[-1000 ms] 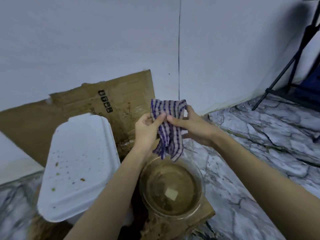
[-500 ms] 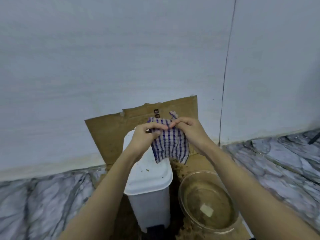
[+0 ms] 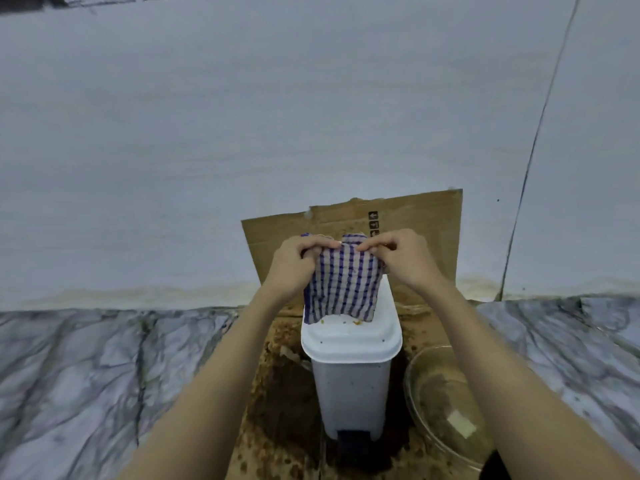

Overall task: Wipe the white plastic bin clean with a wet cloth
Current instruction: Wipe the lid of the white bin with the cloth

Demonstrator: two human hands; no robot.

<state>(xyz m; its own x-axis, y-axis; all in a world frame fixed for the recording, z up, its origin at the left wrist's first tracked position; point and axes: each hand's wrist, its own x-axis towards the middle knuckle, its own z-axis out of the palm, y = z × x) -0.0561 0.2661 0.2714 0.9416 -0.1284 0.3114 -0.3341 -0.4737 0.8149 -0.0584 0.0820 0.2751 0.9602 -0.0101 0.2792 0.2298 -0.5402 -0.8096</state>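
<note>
bin: white plastic pedal bin, upright, lid shut and speckled, lower centre | cloth: blue-checked cloth, hanging, hem on lid

The cardboard sheet at the far wall carries small black handling symbols in a column; no words or numbers are readable.

Two bare forearms reach in from below; the left hand and right hand are bare too.
</note>
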